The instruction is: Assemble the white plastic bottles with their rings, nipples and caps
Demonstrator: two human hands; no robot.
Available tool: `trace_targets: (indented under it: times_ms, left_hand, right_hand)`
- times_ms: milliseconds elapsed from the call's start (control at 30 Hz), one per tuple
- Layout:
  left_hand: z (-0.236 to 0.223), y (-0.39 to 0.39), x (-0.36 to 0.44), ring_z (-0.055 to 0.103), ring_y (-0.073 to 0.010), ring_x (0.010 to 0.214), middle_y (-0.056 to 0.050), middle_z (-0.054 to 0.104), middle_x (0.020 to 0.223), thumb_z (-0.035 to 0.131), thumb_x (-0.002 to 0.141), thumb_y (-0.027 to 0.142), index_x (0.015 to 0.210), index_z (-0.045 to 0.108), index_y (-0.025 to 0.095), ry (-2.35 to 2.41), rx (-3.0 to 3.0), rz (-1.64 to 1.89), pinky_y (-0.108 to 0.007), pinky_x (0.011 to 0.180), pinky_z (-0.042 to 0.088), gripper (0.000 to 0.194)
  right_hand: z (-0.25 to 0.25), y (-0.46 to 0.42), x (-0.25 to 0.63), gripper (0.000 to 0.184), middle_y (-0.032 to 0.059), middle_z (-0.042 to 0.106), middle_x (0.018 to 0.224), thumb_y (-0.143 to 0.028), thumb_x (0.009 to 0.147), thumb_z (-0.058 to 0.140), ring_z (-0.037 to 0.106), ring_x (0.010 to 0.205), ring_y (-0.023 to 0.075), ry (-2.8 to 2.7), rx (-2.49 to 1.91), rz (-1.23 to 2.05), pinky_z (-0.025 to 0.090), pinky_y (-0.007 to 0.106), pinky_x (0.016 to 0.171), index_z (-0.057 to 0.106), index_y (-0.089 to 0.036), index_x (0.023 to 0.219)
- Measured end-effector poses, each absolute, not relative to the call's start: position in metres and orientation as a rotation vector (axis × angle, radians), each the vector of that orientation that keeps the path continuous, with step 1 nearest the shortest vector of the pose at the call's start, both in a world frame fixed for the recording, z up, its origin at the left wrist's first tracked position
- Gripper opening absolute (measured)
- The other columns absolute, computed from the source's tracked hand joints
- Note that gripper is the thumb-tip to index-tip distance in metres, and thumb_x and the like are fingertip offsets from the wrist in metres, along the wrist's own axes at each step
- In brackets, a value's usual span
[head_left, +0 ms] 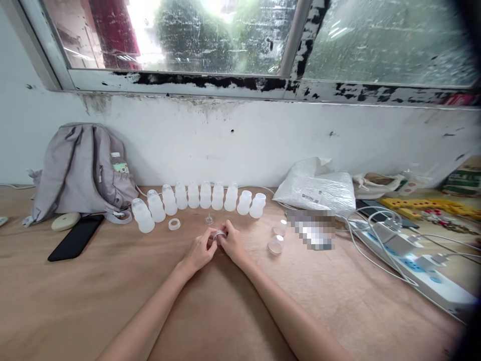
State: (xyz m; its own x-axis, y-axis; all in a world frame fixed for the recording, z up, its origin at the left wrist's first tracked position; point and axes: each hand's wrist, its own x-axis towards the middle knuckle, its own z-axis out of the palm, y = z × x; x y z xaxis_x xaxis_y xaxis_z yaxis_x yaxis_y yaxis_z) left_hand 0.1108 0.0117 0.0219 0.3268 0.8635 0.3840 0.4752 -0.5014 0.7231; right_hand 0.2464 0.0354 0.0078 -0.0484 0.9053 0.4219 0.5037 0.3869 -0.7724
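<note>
A small pale bottle collar ring is held between my two hands just above the table. My left hand pinches it from the left side, and my right hand grips it from the right; the fingers partly cover it. Just beyond the fingers a clear bottle nipple stands on the table. To its left lies a second collar ring. Several frosted white baby bottles form a curved row behind. The two rightmost bottles have open tops. Two clear domed caps rest to the right.
A grey backpack, a black phone and a round beige case are on the left. To the right are a white plastic package, a power strip with cables, and yellow items. The wall stands behind the bottles.
</note>
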Motion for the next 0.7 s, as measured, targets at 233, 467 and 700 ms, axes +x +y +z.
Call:
trace_targets:
  times_ms: [233,467,700]
  left_hand:
    - [0.019,0.014,0.109,0.057,-0.0112,0.060,-0.002,0.063,0.081,0.037,0.082,0.030,0.097,0.047,0.020,1.069,1.721,1.156,-0.023,0.056,0.044,0.021]
    - [0.012,0.026,0.107,0.055,-0.0088,0.056,-0.004,0.060,0.085,0.055,0.072,0.038,0.112,0.041,0.017,0.986,1.343,1.218,-0.018,0.046,0.040,0.047]
    - [0.015,0.024,0.105,0.050,-0.0088,0.053,0.000,0.058,0.062,0.065,0.063,0.035,0.074,0.060,0.013,0.893,1.210,1.264,-0.019,0.047,0.038,0.025]
  right_hand:
    - [0.012,0.037,0.248,0.011,-0.0059,0.042,0.056,-0.019,0.064,0.046,0.040,0.050,0.0119,-1.635,-1.275,0.511,0.033,0.022,0.049,0.038,-0.022,0.070]
    - [0.014,0.037,0.247,0.010,-0.0059,0.040,0.054,-0.023,0.067,0.049,0.039,0.049,0.0115,-1.695,-1.238,0.485,0.032,0.022,0.049,0.040,-0.021,0.071]
    - [0.020,0.026,0.244,0.007,-0.0034,0.049,0.060,-0.020,0.069,0.046,0.043,0.053,0.0107,-1.796,-1.123,0.528,0.035,0.021,0.052,0.048,-0.019,0.075]
